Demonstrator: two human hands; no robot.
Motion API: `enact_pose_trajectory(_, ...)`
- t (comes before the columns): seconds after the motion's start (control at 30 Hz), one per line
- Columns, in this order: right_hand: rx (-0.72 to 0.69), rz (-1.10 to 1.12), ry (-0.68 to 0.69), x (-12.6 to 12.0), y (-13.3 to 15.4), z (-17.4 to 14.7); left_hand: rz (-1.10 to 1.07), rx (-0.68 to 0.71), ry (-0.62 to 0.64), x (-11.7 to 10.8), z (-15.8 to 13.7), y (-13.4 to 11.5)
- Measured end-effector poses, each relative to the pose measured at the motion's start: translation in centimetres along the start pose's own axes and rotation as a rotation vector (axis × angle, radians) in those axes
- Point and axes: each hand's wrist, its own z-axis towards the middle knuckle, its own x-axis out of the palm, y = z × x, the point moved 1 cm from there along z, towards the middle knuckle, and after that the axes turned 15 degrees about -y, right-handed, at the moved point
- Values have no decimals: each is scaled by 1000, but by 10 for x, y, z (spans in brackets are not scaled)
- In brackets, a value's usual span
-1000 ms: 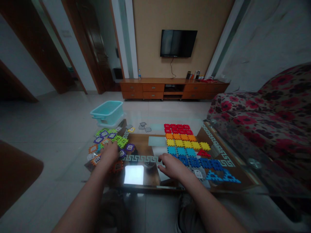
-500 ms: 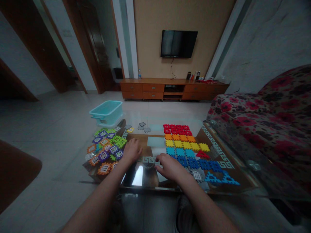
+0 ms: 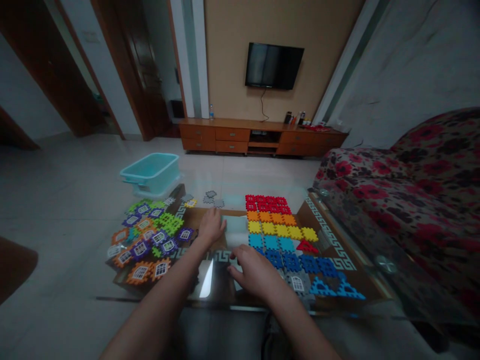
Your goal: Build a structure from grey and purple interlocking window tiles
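My left hand reaches forward over the middle of the glass table, palm down with fingers stretched out and nothing visible in it. Just beyond its fingertips lie grey toothed tiles. My right hand hovers near the table's front edge, thumb and forefinger apart, with no object showing between them. Beside it runs a row of dark blue interlocking tiles. Further back are rows of light blue, yellow, orange and red tiles. A red triangular piece lies right of the light blue row.
A mixed pile of purple, green and orange tiles covers the table's left side. Behind it stands a turquoise plastic tub. Blue triangular pieces and a grey window tile sit front right. A flowered sofa borders the right.
My left hand has moved away from the pile, forward and right toward the grey tiles. My right hand has shifted slightly left and nearer. The view has tilted a little.
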Motion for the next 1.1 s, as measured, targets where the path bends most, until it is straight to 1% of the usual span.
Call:
enact_pose_trajectory(0.07,26,9,-4,-3,-1,0,-10,13,-12,6,8,8)
enact_pose_trajectory(0.13,44,17,-15,-6,-3,-1,-8,-5,-27,12,17,15)
enact_pose_trajectory(0.27,53,45,-12,-7,-7,-1,6,-9,-62,24,35,24)
enact_pose_trajectory(0.4,69,13,-8,-7,-10,0,57,-58,-88,37,49,32)
enact_pose_trajectory(0.47,65,3,-20,-6,-9,0,78,-41,-86,43,53,36)
enact_pose_trajectory(0.53,51,9,-31,-6,-8,0,86,-16,-56,46,56,40)
enact_pose_trajectory(0.63,28,22,-29,-4,-5,-2,98,30,-41,44,57,42)
enact_pose_trajectory(0.73,28,31,-39,-4,-5,-3,106,125,-86,39,55,38)
enact_pose_trajectory(0.83,35,34,-52,-5,-6,-3,95,209,-83,35,53,34)
enact_pose_trajectory(0.97,32,32,-51,-6,-6,-2,84,274,-67,34,49,32)
enact_pose_trajectory(1.1,29,24,-51,-4,-5,-1,107,338,-89,32,47,34)
